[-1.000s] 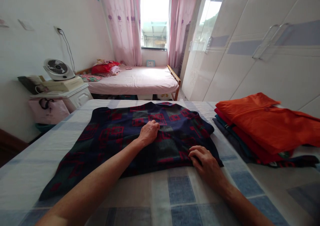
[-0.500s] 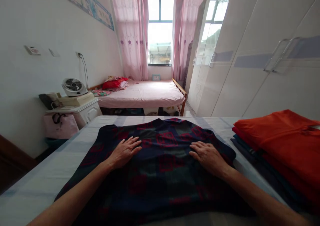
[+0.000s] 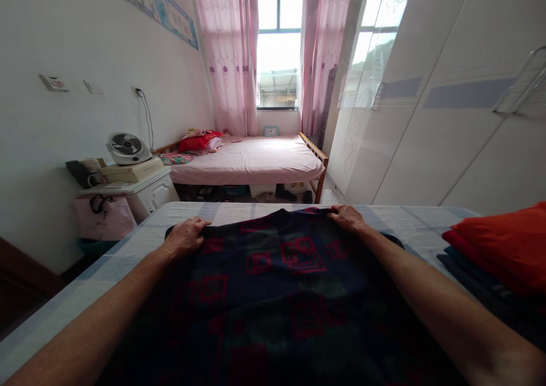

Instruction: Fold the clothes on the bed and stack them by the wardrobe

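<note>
A dark garment, apparently a shirt [image 3: 273, 283], with navy and green patches and red square patterns, lies spread over the bed in front of me. My left hand [image 3: 187, 235] is closed on its far edge at the left, fingers curled over the cloth. At the far edge on the right, my right hand [image 3: 346, 216] pinches the fabric near the shoulder. Between the two hands the top edge looks drawn up a little. The near part of the shirt runs out of view at the bottom.
A stack of folded clothes [image 3: 503, 249], orange on top, lies at the right on the checked bedsheet [image 3: 115, 272]. Beyond are a pink bed [image 3: 256, 161], a fan [image 3: 128, 147] on a white cabinet [image 3: 157, 195], and a tall wardrobe [image 3: 426, 141] along the right.
Both hands have gone from lying flat on the shirt to gripping its far edge, the left moving outward and up, the right upward. The camera view has shifted slightly.
</note>
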`<action>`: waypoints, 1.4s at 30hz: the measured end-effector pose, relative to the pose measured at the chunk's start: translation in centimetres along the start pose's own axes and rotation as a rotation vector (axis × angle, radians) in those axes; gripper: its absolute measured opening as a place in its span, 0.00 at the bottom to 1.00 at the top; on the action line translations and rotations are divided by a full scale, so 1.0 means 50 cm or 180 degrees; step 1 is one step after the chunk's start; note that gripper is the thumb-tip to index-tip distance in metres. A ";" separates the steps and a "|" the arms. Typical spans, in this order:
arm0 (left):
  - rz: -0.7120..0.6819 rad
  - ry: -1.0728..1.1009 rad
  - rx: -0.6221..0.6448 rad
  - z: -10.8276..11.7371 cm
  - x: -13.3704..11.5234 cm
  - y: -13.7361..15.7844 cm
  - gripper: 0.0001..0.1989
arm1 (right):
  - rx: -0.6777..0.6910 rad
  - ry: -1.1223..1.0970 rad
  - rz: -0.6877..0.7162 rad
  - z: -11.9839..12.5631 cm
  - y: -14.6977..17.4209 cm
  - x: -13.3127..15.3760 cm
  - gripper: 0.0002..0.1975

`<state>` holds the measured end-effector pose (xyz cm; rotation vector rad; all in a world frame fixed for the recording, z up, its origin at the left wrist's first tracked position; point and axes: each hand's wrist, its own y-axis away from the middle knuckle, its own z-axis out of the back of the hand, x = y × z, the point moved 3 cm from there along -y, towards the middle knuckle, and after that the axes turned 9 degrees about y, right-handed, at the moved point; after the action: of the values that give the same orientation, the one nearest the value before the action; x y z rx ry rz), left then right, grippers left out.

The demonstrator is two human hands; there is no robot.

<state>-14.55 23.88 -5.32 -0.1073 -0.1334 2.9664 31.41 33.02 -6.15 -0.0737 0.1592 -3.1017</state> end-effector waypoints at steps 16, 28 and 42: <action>-0.0123 0.0092 -0.0686 0.074 -0.016 0.067 0.11 | -0.0701 -0.0250 0.0153 0.074 0.034 0.006 0.15; -0.1016 0.0272 -0.0717 0.034 -0.055 0.378 0.13 | -0.0877 -0.0476 0.1211 0.020 0.406 -0.108 0.13; -0.0584 0.0532 -0.0161 0.054 -0.105 0.422 0.10 | -0.0476 0.0442 0.0735 0.062 0.376 -0.059 0.14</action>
<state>-13.13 2.06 -4.31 -0.3301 -0.1855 2.7576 35.11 14.11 -5.15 0.1461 0.3753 -2.8592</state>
